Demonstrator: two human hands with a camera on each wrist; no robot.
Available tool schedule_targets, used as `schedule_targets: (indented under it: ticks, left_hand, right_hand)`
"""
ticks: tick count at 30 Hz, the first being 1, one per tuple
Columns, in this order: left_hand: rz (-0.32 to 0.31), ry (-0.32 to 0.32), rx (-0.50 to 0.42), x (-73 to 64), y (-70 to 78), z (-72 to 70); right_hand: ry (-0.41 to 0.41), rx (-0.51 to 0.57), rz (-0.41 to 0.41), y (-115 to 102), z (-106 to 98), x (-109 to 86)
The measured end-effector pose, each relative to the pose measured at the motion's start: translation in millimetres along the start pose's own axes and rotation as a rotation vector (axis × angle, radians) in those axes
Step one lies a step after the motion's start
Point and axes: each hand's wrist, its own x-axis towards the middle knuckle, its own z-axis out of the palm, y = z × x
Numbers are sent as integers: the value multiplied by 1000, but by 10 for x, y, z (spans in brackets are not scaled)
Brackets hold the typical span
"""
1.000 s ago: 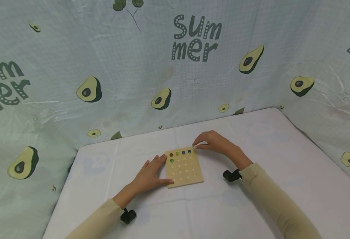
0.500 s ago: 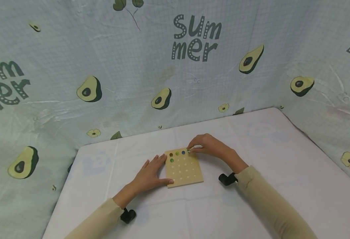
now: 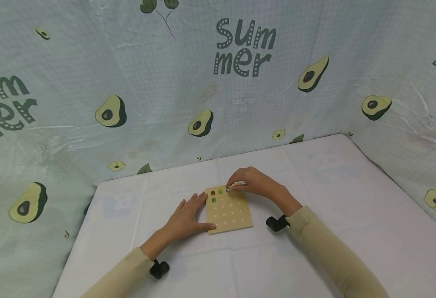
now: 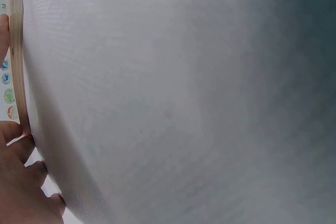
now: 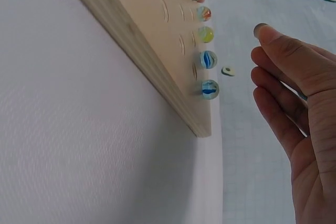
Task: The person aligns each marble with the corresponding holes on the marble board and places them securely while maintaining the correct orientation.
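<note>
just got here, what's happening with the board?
A person has a square wooden board on the white-covered table. The left hand rests at its left edge, thumb on top near the corner. Five marbles sit on the board: four along the far row and a green marble at the left of the next. The right hand is over the far row; I can't tell whether it holds another one.

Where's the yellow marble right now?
In the right wrist view, the yellow marble is near the right edge of the wooden board, between the orange-streaked marble and a blue marble.
</note>
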Motion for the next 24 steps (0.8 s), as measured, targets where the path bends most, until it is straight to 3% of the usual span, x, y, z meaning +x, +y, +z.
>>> schedule_targets:
  ticks: [13, 24]
  left_hand:
    - [5, 5, 4, 8, -7, -1]
    - [2, -3, -12, -19, 26, -28]
  right_hand:
    - [-21, 4, -14, -67, 49, 72]
    - [-149, -29, 40, -144, 102, 203]
